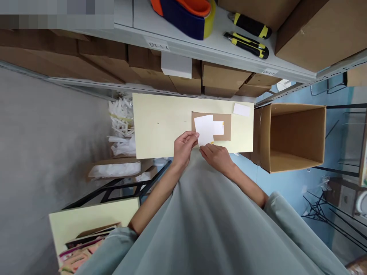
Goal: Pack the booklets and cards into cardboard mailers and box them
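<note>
A white sheet of paper (204, 128), perhaps a label, is held up over a brown cardboard piece (227, 133) on the pale yellow table (160, 126). My left hand (183, 147) pinches its lower left edge between thumb and fingers. Along the bottom edge, near a small orange mark, the fingers of my right hand (217, 156) are closed on the same sheet. A smaller white card (218, 128) with an orange corner mark lies on the cardboard, partly covered by the sheet. Whether the cardboard is a flat box or a single sheet I cannot tell.
A white slip (241, 110) lies at the table's back right. Beside the table stands an open cardboard box (298, 133). Utility knives (248, 45) and a tape roll (186, 17) rest on the shelf above. Lower left, a second table (94, 214) holds packages.
</note>
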{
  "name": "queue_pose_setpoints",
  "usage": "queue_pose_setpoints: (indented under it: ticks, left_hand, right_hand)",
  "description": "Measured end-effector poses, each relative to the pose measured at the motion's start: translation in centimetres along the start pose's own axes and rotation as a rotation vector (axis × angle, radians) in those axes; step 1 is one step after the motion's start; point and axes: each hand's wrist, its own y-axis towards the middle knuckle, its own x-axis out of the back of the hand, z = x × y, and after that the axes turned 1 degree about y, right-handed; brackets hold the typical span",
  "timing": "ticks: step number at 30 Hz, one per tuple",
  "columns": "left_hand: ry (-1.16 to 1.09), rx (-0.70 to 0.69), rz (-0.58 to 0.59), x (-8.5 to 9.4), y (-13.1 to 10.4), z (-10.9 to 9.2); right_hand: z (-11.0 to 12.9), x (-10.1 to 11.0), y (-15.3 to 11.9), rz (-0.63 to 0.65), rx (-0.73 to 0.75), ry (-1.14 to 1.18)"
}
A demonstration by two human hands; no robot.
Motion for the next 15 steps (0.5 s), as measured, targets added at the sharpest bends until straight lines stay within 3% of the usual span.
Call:
queue_pose_setpoints:
  ticks: [3, 9, 15]
  left_hand:
    - [0.037, -0.021, -0.037, -1.8, 0.1, 1.0]
    - [0.214, -0.120, -0.030, -3.8, 0.2, 2.1]
    - [0.379, -0.187, 0.096, -4.6, -0.5, 1.7]
  right_hand:
    - [-2.4, 1.1, -0.6, 0.025, 0.014, 0.086]
    - [-7.9, 5.7, 0.0, -0.336, -0.195, 0.335]
    - [-11.2, 8.4, 0.9, -0.287, -0.143, 0.269]
